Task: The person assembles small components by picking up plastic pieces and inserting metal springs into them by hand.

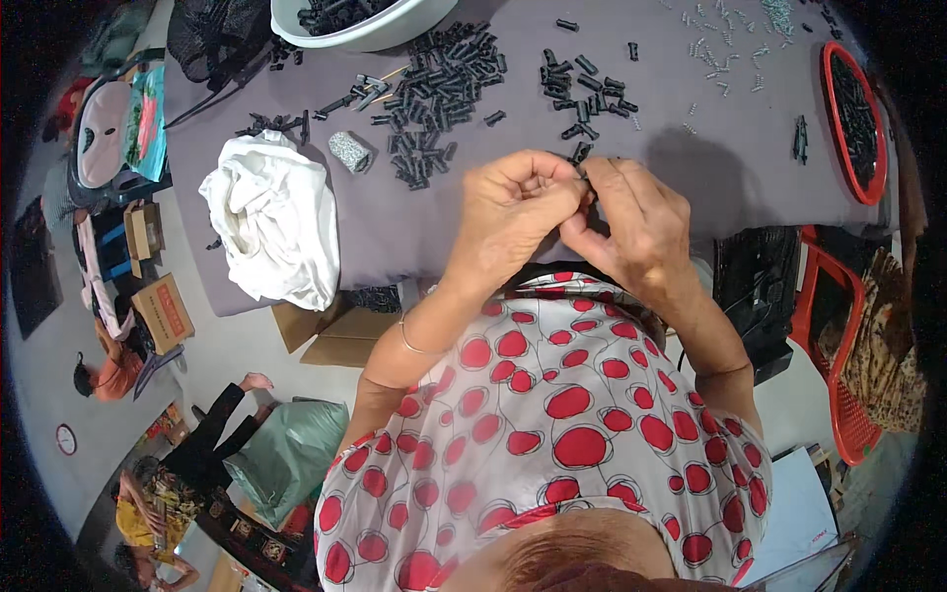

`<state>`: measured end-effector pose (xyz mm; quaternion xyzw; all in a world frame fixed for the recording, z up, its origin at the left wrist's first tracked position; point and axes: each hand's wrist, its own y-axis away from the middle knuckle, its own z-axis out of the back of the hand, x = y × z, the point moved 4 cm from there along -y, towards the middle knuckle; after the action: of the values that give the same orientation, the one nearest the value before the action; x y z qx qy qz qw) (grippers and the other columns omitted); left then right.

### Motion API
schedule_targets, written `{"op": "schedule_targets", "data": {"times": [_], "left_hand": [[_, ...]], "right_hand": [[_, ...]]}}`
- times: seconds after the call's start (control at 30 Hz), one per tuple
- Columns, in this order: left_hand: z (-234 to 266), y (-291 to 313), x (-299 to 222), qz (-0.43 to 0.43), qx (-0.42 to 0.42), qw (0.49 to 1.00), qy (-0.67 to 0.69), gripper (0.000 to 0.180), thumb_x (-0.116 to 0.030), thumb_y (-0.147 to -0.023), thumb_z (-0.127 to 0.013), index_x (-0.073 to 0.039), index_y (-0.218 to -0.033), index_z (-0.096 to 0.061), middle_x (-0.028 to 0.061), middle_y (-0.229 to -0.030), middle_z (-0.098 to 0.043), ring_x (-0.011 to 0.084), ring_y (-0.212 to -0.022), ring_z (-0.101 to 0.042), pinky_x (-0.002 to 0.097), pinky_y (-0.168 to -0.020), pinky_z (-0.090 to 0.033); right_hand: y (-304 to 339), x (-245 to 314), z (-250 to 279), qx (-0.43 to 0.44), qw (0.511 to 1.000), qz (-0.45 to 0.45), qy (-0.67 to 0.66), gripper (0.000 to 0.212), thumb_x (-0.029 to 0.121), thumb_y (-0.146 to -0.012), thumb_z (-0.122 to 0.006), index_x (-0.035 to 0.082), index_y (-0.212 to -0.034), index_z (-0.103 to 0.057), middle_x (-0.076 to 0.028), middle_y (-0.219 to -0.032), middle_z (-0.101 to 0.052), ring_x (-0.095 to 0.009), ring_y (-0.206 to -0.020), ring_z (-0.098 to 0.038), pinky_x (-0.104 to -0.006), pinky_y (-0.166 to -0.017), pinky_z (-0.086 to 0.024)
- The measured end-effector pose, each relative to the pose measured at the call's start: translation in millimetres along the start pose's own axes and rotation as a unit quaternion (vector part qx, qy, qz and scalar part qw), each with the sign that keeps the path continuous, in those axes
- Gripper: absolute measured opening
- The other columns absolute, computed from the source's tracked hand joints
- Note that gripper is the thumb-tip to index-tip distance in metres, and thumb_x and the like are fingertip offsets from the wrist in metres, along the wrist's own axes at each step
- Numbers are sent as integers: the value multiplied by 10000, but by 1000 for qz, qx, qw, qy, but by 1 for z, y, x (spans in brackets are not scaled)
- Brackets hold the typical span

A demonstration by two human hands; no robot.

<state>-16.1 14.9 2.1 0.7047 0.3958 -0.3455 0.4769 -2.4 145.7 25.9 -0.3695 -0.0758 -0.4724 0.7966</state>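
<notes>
Both my hands meet over the near edge of the grey-covered table [385, 237]. My left hand [513, 207] and my right hand [636, 217] pinch a small black plastic part [581, 153] between their fingertips; most of it is hidden by the fingers. Just beyond my hands lies a small group of black plastic parts [587, 94]. To the left of it spreads a larger pile of similar parts [444, 84]. Small metal springs [725, 44] are scattered at the far right.
A pale bowl of black parts [365, 32] stands at the back. White cloth [271, 222] and a speckled grey roll [350, 152] lie left. A red-rimmed tray of black parts [876, 148] is at right, near a red chair [848, 414]. Other people [148, 503] are at lower left.
</notes>
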Motion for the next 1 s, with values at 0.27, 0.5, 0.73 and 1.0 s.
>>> {"op": "schedule_targets", "data": {"times": [0.27,0.5,0.73,1.0], "left_hand": [[6,2,6,11,13,1000,17,189,-141,-930,-452,-9,-1021,-553,79,-982,-605,122,-800,-596,250,-722,-484],[1,2,5,-19,0,1000,1,135,-131,-957,-468,-5,-1000,-486,75,-921,-580,135,-789,-604,259,-683,-508],[-1,3,1,-30,16,999,-17,110,-97,-948,-471,8,-975,-491,68,-911,-575,110,-772,-572,252,-690,-499],[-5,8,-2,-58,84,994,-45,95,-53,-920,-546,36,-953,-537,43,-812,-606,89,-763,-575,229,-703,-475]], "right_hand": [[3,-7,-3,-20,1000,-1,-6,360,106,-593,-732,4,-905,-583,-68,-687,-511,-228,-561,-557,-317,-502,-481],[4,-14,-9,-48,999,14,12,349,121,-578,-745,5,-867,-586,-66,-660,-504,-220,-531,-548,-313,-478,-472],[1,-14,-5,-25,1000,12,10,311,111,-566,-718,13,-829,-583,-65,-651,-488,-222,-518,-531,-323,-461,-450],[9,-14,-6,-32,999,8,0,319,126,-555,-720,17,-822,-585,-72,-665,-499,-240,-532,-541,-331,-487,-470]]}}
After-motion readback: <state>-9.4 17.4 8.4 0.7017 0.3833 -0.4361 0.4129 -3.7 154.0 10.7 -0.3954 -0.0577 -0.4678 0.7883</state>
